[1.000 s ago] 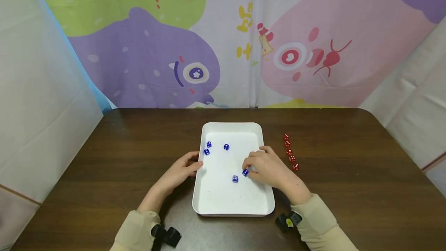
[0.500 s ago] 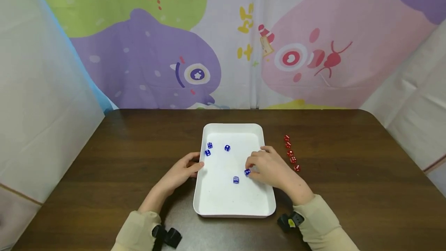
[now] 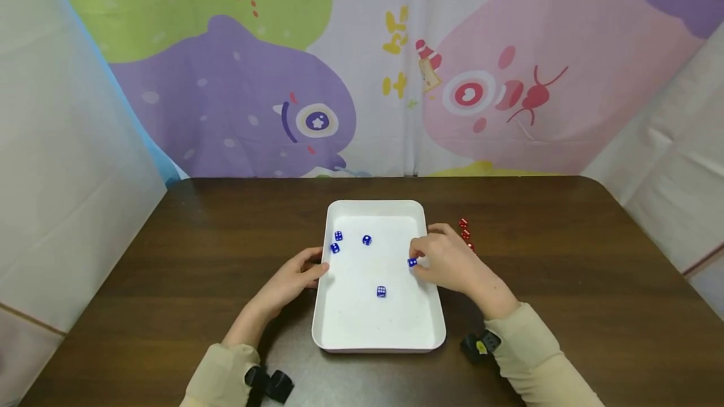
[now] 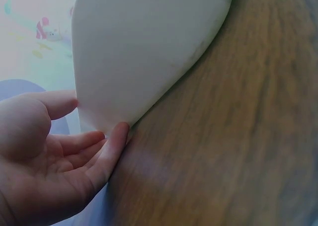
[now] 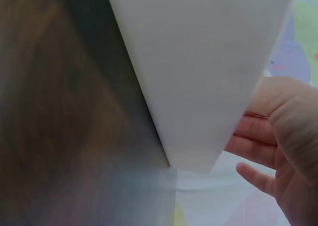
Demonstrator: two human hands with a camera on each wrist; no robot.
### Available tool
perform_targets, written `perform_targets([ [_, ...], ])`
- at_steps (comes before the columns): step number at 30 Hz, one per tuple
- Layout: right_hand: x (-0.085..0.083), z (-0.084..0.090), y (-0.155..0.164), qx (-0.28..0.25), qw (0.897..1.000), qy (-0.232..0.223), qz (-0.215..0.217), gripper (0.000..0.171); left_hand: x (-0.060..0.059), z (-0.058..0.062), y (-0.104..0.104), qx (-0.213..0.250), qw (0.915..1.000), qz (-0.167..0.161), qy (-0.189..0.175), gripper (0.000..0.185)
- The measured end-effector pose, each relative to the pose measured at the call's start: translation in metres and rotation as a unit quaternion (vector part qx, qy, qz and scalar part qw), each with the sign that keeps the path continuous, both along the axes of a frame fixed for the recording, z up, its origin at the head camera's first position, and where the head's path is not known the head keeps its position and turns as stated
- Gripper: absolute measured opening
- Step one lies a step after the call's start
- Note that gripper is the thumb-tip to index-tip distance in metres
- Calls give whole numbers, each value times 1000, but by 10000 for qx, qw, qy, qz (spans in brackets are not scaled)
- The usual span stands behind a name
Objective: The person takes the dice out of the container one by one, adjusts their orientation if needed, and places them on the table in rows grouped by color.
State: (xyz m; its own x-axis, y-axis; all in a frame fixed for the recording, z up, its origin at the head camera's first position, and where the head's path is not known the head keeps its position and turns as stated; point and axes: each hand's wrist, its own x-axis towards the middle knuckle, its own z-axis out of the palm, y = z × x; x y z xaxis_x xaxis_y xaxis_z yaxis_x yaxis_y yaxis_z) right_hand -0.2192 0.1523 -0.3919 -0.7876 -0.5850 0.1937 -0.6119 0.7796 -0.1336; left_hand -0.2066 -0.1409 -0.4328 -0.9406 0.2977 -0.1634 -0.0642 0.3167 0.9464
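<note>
A white tray (image 3: 378,325) lies on the brown table with several blue dice in it. My right hand (image 3: 449,260) reaches over the tray's right side and pinches a blue die (image 3: 412,262) between thumb and fingers. In the right wrist view the tray wall hides that die, and the other fingers of my right hand (image 5: 278,131) are loosely bent. My left hand (image 3: 294,276) holds the tray's left edge. The left wrist view shows my left hand (image 4: 64,156) with its thumb at the rim and fingertips against the outer wall.
Two blue dice (image 3: 338,236) sit by the tray's left wall, another blue die (image 3: 367,240) near the top, and one more blue die (image 3: 381,292) below the middle. Red dice (image 3: 464,223) stand in a line right of the tray, partly hidden by my right hand.
My right hand has moved up and to the right with the blue die, toward the tray's right wall, and now covers the lower red dice. The left hand stays at the tray's edge.
</note>
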Motion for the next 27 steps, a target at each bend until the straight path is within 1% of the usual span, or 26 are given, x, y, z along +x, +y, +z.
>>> perform_targets([
  [3, -3, 2, 4, -33, 10000, 36, 13, 12, 0, 0, 0, -2, 10000, -8, -2, 51],
  [7, -6, 4, 8, -112, 9998, 125, 131, 12, 0, 0, 0, 4, 10000, -11, 10, 51],
  [11, -6, 6, 10, -119, 9994, 233, 237, 10, 0, -1, 0, -2, 10000, -21, 24, 50],
  [17, -10, 9, 18, -185, 9961, 779, 383, 12, 0, -1, 0, 26, 10000, -34, 32, 50],
  [20, -13, 10, 24, -217, 9942, 972, 397, 12, -1, -2, 0, 54, 10000, -36, 39, 49],
  [23, -17, 12, 30, -219, 9942, 997, 334, 11, 0, -1, -1, 55, 10000, -40, 32, 50],
  [27, -21, 15, 40, -127, 9968, 781, 116, 13, 0, -1, 0, 33, 10000, -42, 12, 51],
])
